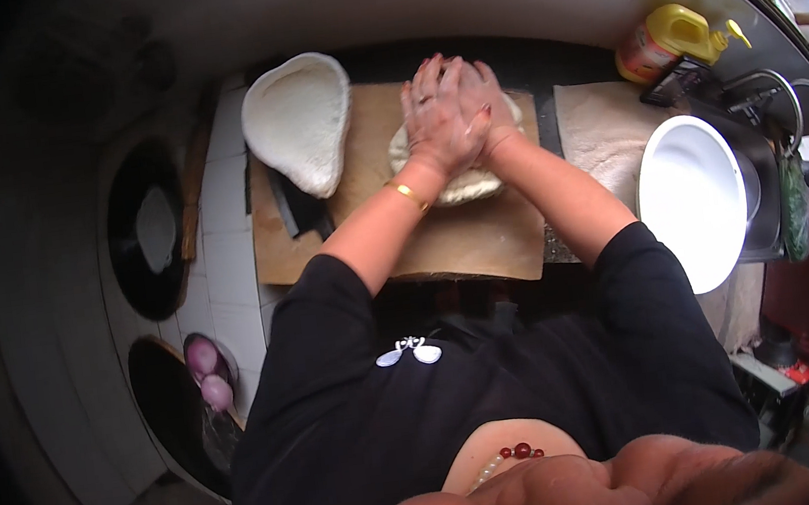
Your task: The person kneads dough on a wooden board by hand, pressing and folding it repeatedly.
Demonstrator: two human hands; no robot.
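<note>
A slab of pale dough lies on a brown board. My left hand lies across the back of my right hand, and both press down on the dough with straight arms. The fingers of the two hands overlap, and whitish flour or dough clings to them. Much of the dough is hidden under the hands. To the left, a pear-shaped container with a floury white inside rests at the board's upper left, over a dark flat-bladed thing that is partly covered.
A large white basin stands by the sink on the right. Behind it are a yellow jug with a pump and a metal faucet. Left are a black wok and onions in a bowl on white tiles.
</note>
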